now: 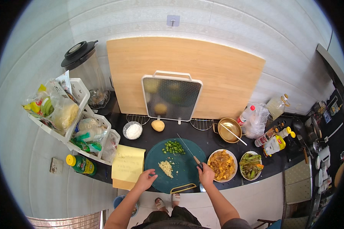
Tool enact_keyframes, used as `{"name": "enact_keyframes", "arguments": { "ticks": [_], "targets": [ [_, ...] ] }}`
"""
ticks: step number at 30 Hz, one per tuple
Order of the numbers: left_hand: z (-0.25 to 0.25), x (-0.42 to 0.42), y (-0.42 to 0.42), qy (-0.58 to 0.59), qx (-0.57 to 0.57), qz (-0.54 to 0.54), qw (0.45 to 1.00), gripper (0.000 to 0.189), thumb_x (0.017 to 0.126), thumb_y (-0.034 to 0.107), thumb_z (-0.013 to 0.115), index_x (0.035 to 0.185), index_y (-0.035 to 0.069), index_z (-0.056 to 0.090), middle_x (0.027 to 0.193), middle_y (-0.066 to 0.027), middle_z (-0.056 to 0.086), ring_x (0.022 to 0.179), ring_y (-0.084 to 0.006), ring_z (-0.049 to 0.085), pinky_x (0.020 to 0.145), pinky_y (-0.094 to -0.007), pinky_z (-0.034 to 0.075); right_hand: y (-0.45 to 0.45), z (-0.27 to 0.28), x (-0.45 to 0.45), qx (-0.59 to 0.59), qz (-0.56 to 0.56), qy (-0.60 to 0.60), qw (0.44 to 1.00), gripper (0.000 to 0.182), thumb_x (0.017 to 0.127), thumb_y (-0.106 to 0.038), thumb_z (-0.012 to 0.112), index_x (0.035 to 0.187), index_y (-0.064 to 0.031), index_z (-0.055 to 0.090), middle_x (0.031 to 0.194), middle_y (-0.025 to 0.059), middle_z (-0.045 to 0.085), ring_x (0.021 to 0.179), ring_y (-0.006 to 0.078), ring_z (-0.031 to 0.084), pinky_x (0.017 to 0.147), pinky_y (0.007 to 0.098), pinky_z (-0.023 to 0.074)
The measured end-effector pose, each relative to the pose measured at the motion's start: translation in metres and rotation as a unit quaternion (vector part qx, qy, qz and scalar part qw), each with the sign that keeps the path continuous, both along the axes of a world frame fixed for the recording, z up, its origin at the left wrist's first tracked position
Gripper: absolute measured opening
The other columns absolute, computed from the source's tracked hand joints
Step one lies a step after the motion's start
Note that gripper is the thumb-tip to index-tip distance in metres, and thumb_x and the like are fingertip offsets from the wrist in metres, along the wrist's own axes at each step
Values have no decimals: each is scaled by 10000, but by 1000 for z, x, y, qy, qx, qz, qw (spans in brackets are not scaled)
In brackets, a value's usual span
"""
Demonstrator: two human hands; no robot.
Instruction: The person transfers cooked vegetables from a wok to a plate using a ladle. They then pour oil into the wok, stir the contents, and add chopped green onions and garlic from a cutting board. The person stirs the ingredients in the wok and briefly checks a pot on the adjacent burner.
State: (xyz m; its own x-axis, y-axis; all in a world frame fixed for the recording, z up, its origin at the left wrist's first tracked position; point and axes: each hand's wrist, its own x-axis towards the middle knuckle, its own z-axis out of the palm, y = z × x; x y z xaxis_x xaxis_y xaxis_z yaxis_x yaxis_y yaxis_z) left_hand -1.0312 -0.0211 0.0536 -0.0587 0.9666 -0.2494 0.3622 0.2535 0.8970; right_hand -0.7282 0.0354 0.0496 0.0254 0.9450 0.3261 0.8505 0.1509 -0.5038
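My right hand (207, 174) grips the handle of a kitchen knife (189, 148), whose blade slants away to the upper left over a round dark green cutting board (189, 171). Beside the blade lies a pile of chopped green pepper (173, 147). Closer to me on the same board is a heap of minced garlic (166, 168), with a few bits scattered around it. My left hand (146, 180) hovers by the board's left edge, fingers apart and holding nothing. The board's yellow handle (183, 188) faces me, near the counter's front edge.
Left of the board are a yellow notepad (128, 163), a bowl of white powder (133, 131) and a tiered rack (87, 107). Right stand a bowl of cooked food (222, 165), a bowl of green peppers (250, 165) and a gold pan (230, 130). A potato (158, 125) lies behind.
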Motion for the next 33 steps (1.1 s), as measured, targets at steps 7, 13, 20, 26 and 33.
{"name": "enact_keyframes", "arguments": {
  "ticks": [7,13,20,26,33],
  "targets": [
    [-11,-11,23,5,25,26,999,359,773,147,640,1091,7,547,903,-94,621,650,-137,545,618,-275,472,42,-3,7,3,87,-83,993,200,752,-190,632,896,-70,564,737,114,581,678,299,575,584,382,458],
    [-11,-8,51,65,73,31,995,332,768,118,631,1067,-2,554,944,-122,609,685,-188,569,629,-297,477,38,-8,17,-19,134,-92,987,227,746,-191,638,907,-55,553,730,113,577,667,295,576,567,382,457],
    [-24,2,108,148,126,3,981,320,776,57,568,1088,-7,534,1061,-160,534,879,-298,532,785,-360,442,1,14,24,-72,155,-55,984,248,733,-197,657,908,-46,567,729,123,584,672,300,581,572,380,459],
    [-39,18,161,270,139,-103,947,459,793,45,517,1238,2,415,1261,-160,375,1176,-331,335,964,-390,327,-12,10,22,-92,17,8,996,233,734,-169,667,905,-37,581,735,153,589,684,334,575,592,393,455],
    [-51,43,136,277,132,-145,941,454,874,229,470,1249,-12,384,1348,-152,304,1258,-313,260,1000,-393,295,-31,-2,13,-67,-36,-19,997,233,735,-157,661,909,-33,570,734,142,588,672,327,573,573,387,454]
  ]
}}
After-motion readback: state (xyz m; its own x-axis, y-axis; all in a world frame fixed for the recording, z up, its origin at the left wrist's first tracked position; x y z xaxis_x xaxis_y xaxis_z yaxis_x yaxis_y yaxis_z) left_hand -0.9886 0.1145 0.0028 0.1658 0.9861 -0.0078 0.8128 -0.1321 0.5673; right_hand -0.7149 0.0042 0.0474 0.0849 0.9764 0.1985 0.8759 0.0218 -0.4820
